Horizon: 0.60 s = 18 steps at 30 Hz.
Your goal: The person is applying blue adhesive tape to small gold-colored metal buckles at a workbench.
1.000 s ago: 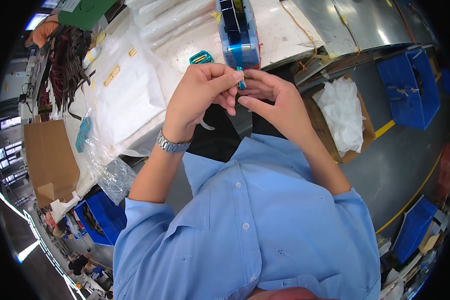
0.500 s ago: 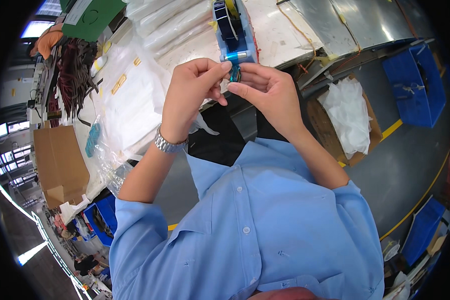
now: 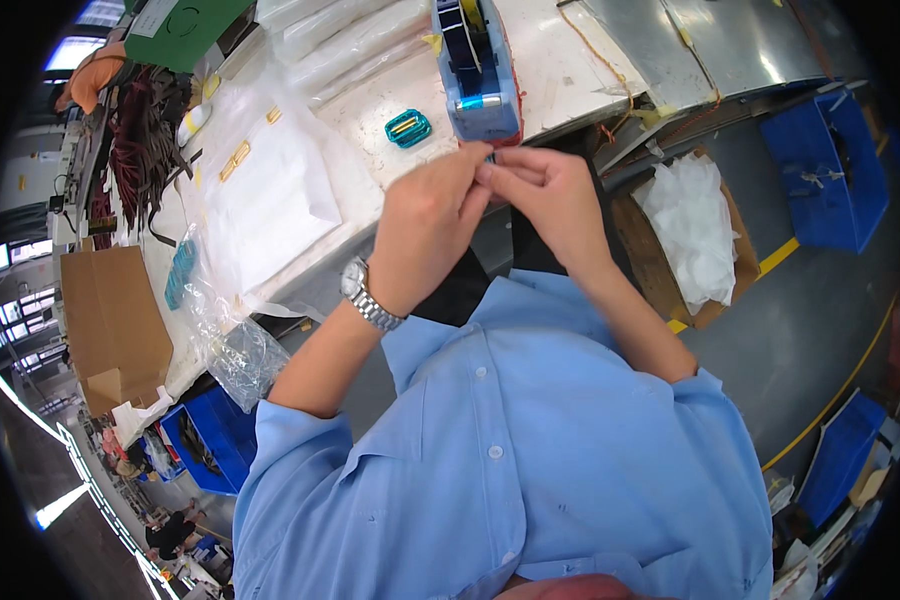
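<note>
Two hands meet just below a blue tape dispenser [image 3: 478, 75] on the white table [image 3: 570, 70]. Left hand [image 3: 425, 225] and right hand [image 3: 550, 195] pinch together on something too small to identify, likely light, flimsy tape, best gripped by its edges. A teal clip [image 3: 408, 128] lies left of the dispenser.

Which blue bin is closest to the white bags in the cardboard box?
The blue bin at upper right, beside the cardboard box; the other blue bins sit at the lower corners.

Tape dispenser [image 3: 478, 70] on desk [image 3: 570, 60] just beyond both hands, small clip [image 3: 408, 128] left of it, plastic bags [image 3: 270, 190] further left, cardboard box [image 3: 685, 240] on floor right.
</note>
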Tool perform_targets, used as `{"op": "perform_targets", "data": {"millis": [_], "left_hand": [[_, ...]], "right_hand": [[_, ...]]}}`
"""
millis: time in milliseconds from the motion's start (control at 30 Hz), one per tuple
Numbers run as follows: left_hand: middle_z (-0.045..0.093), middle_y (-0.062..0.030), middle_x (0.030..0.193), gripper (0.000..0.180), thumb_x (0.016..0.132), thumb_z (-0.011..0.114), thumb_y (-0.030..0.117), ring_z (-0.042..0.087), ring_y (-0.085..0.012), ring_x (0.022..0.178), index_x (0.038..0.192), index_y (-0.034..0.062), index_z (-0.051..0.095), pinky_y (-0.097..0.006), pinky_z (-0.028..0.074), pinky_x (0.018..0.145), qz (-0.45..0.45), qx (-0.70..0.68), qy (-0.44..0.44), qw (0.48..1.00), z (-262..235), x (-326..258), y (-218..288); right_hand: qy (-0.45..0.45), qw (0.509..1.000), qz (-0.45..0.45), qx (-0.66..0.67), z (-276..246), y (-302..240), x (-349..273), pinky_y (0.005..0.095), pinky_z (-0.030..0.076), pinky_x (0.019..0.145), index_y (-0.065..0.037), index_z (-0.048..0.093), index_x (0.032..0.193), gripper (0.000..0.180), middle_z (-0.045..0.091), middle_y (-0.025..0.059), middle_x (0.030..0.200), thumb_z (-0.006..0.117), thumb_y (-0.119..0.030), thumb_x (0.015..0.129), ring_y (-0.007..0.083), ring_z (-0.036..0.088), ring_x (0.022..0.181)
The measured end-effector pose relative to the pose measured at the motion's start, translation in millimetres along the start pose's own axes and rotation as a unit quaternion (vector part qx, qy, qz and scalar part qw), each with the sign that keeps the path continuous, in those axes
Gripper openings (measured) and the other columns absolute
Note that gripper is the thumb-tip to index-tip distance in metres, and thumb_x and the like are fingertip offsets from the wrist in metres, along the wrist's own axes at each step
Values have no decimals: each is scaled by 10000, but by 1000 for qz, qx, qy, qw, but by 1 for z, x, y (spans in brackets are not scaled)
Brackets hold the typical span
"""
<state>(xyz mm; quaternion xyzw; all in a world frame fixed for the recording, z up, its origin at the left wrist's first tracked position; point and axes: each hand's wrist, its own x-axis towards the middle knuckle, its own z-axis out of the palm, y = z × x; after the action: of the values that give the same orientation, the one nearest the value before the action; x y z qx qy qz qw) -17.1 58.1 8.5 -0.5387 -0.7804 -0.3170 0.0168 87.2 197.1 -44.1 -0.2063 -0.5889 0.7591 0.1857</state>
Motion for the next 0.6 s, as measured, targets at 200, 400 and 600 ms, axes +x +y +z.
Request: {"op": "perform_targets", "data": {"millis": [200, 400, 600], "left_hand": [[777, -92, 1033, 346, 945, 770, -53, 790, -152, 872, 1285, -28, 711, -275, 643, 776, -190, -258, 19, 947, 20, -54, 14], [788, -103, 1091, 392, 931, 767, -55, 803, -152, 968, 1312, 5, 694, -257, 642, 840, -232, -390, 5, 891, 13, -67, 8], [772, -106, 1123, 359, 916, 785, -45, 766, -161, 926, 1265, -3, 712, -261, 623, 830, -127, -169, -51, 976, -4, -77, 0]], "right_hand": [[-37, 998, 12, -55, -15, 9, -43, 267, 581, 773, 78, 732, 1240, 323, 812, 119, 992, 739, -165, 1028, 112, 736, 853], [-120, 979, -68, -148, -20, -2, -34, 264, 586, 788, 63, 740, 1236, 262, 803, 109, 988, 684, -115, 1053, 106, 738, 857], [-158, 981, 98, -56, -10, 5, -35, 255, 589, 780, 55, 760, 1175, 211, 767, 65, 963, 684, -108, 1065, 99, 716, 849]]}}
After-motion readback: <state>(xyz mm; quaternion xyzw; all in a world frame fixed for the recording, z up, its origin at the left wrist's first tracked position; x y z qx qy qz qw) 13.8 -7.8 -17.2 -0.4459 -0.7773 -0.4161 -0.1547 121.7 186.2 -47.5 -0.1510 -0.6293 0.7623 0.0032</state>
